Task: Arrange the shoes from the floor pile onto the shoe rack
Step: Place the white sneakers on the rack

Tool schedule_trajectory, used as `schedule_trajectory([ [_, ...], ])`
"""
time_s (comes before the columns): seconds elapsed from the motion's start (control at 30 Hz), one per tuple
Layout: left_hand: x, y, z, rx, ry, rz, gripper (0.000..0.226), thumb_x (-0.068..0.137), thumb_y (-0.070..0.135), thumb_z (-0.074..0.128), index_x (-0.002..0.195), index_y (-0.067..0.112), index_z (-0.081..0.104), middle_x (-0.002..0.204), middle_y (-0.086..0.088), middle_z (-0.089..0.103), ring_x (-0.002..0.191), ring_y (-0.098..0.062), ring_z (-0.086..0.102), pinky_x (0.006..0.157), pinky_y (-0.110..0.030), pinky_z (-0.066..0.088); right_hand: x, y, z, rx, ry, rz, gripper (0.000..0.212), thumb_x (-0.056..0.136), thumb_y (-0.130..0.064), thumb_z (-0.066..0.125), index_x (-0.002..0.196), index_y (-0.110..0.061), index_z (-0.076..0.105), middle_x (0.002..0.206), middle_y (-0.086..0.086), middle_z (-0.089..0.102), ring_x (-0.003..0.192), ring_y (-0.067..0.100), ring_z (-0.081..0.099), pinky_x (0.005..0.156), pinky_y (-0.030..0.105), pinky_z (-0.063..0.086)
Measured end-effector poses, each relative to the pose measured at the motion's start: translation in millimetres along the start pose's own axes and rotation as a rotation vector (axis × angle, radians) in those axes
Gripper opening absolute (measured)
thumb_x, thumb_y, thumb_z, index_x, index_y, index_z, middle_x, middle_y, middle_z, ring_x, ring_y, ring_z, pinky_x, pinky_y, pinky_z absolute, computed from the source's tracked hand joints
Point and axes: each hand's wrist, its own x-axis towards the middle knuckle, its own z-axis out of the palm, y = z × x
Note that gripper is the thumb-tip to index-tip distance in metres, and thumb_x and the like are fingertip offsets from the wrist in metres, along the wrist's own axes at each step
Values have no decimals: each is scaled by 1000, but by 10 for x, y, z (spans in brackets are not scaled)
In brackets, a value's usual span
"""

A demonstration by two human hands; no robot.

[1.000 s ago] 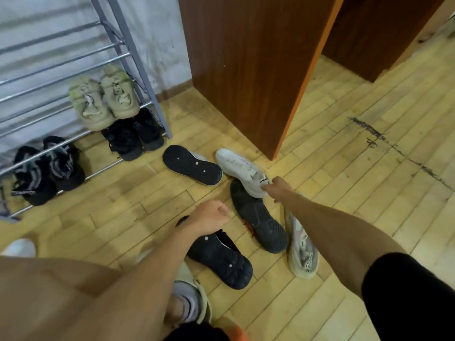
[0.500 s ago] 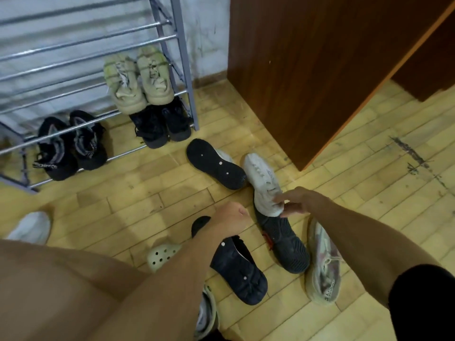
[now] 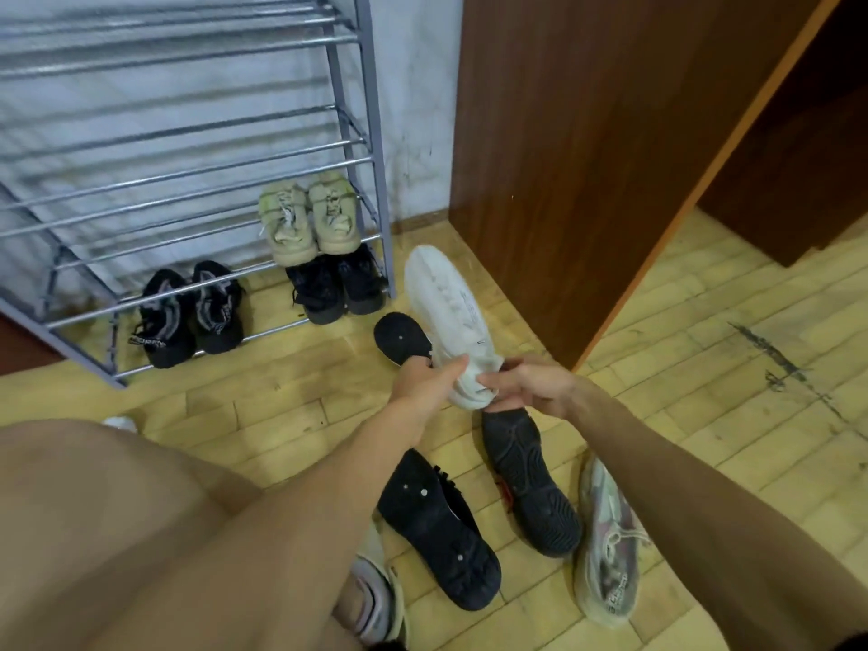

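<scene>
A white sneaker [image 3: 448, 307] is lifted off the floor, toe pointing toward the rack. My left hand [image 3: 425, 380] and my right hand [image 3: 530, 382] both grip its heel end. The grey metal shoe rack [image 3: 188, 171] stands at the left, against the wall. A beige pair [image 3: 307, 218] sits on its second-lowest shelf, with two black pairs [image 3: 336, 284] [image 3: 190, 310] on the bottom shelf. On the floor below my hands lie three black shoes sole up [image 3: 401, 340] [image 3: 439, 523] [image 3: 530, 486] and a pale patterned sneaker [image 3: 608, 542].
A brown wooden cabinet [image 3: 587, 148] stands close to the right of the rack, with a narrow gap of wall between them. My bare knee [image 3: 94, 509] fills the lower left. A light slipper [image 3: 375, 599] is partly hidden under my left arm. Wooden floor [image 3: 728, 368] extends right.
My right hand lifted the white sneaker off the floor. My left hand came over from the black shoe and took hold of it too. The view shifted toward the rack.
</scene>
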Motion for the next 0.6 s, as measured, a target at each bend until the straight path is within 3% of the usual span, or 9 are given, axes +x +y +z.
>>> schedule_trajectory([
  [0.07, -68, 125, -183, -56, 58, 48, 24, 84, 35, 69, 95, 15, 62, 102, -3, 68, 98, -23, 66, 89, -39, 56, -100, -215, 155, -38, -21, -83, 41, 82, -7, 72, 121, -3, 60, 115, 12, 71, 104, 24, 70, 86, 34, 59],
  [0.1, -106, 191, -281, -72, 72, 60, 20, 84, 29, 70, 96, 15, 62, 102, -4, 67, 97, -23, 66, 88, -38, 56, -150, -333, 244, -67, -19, -120, 39, 81, -7, 73, 119, -4, 62, 113, 10, 72, 102, 22, 70, 83, 33, 59],
  [0.2, -211, 417, -592, -81, 144, 108, 32, 80, 13, 72, 110, 4, 64, 108, -10, 69, 97, -26, 69, 83, -42, 59, -303, -719, 552, -211, -7, -227, 29, 82, -12, 73, 109, -14, 63, 105, 0, 71, 93, 15, 70, 73, 25, 59],
  [0.33, -443, 751, -1087, -55, 260, 223, 19, 74, 10, 72, 92, 7, 66, 100, -11, 72, 86, -27, 72, 75, -42, 61, -448, -1302, 977, -435, 16, -348, 40, 82, -22, 73, 120, -18, 61, 106, -5, 71, 94, 13, 69, 74, 24, 57],
  [0.5, -806, 1037, -1765, -99, 365, 374, 38, 73, 6, 71, 109, 1, 60, 104, -16, 69, 93, -31, 70, 75, -43, 61, -623, -2042, 1631, -508, 6, -434, 43, 75, -4, 78, 115, -6, 64, 92, -1, 71, 78, 12, 70, 57, 20, 58],
  [0.6, -1009, 1075, -2194, -105, 343, 441, 41, 78, 6, 73, 115, 1, 57, 105, -16, 68, 92, -28, 69, 80, -40, 60, -603, -2312, 2020, -601, 53, -494, 44, 66, -4, 83, 107, 0, 69, 95, 9, 75, 84, 25, 73, 77, 38, 62],
])
